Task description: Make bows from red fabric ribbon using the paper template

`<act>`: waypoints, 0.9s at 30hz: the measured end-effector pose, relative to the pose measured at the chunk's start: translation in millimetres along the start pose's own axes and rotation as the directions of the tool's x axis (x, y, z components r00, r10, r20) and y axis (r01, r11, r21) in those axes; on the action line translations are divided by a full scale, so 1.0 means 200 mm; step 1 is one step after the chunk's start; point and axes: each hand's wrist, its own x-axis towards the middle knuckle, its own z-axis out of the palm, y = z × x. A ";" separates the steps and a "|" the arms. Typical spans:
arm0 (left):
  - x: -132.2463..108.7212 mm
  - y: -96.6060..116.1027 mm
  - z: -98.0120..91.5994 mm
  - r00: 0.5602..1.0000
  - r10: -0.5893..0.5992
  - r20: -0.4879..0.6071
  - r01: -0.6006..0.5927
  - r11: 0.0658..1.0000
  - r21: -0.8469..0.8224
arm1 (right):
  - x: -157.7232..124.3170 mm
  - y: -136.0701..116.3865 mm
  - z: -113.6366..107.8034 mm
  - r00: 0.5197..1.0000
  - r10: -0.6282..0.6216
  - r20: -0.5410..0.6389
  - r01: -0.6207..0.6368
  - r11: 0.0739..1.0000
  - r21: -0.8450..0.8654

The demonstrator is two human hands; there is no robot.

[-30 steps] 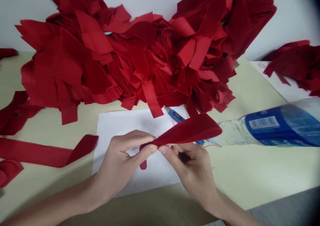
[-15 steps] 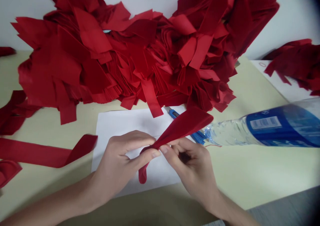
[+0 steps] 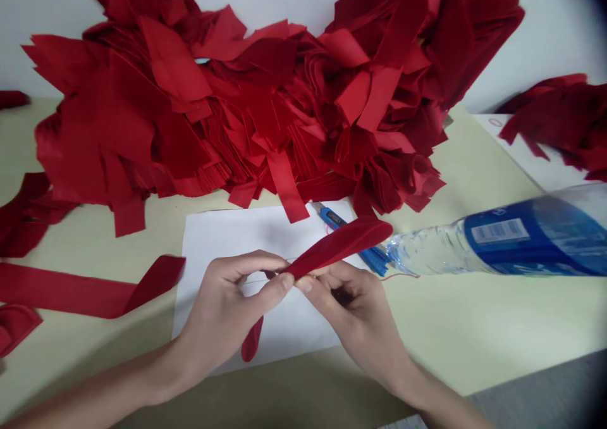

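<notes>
A red velvety ribbon (image 3: 344, 242) is pinched between both hands above a white sheet of paper (image 3: 222, 236). Thumb and fingers of my left hand (image 3: 232, 309) close on its gathered middle. Right beside them, my right hand (image 3: 355, 309) pinches the same spot with its thumb and curled fingers. One looped end of the ribbon sticks out to the upper right; a shorter looped end hangs below my left hand, partly hidden by it. Just behind the upper loop lies a blue utility knife (image 3: 332, 217), partly covered.
A large heap of red ribbon pieces (image 3: 256, 112) stands at the back against the wall. Loose red strips (image 3: 71, 288) lie at left. A plastic bottle with a blue label (image 3: 502, 233) lies on its side at right. Another red pile (image 3: 559, 122) rests on paper at far right.
The upper loop has dropped slightly and shifted left. The lower loop has swung left and down under my left hand. Both hands have moved slightly left, their fingertips still pinching the ribbon.
</notes>
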 end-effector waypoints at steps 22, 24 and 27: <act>0.06 -0.01 -0.04 0.964 -0.175 0.200 0.120 0.959 0.257 | -0.01 -0.11 -0.09 0.926 -0.125 0.356 0.334 0.712 -0.618; 0.09 0.00 -0.06 0.958 -0.199 0.207 0.178 0.977 0.113 | -0.04 -0.10 -0.08 0.950 -0.103 0.294 0.263 0.770 -0.581; 0.09 0.03 -0.08 0.907 -0.200 0.371 0.250 0.964 -0.090 | -0.05 -0.06 -0.12 0.949 0.054 0.309 0.066 0.929 -0.364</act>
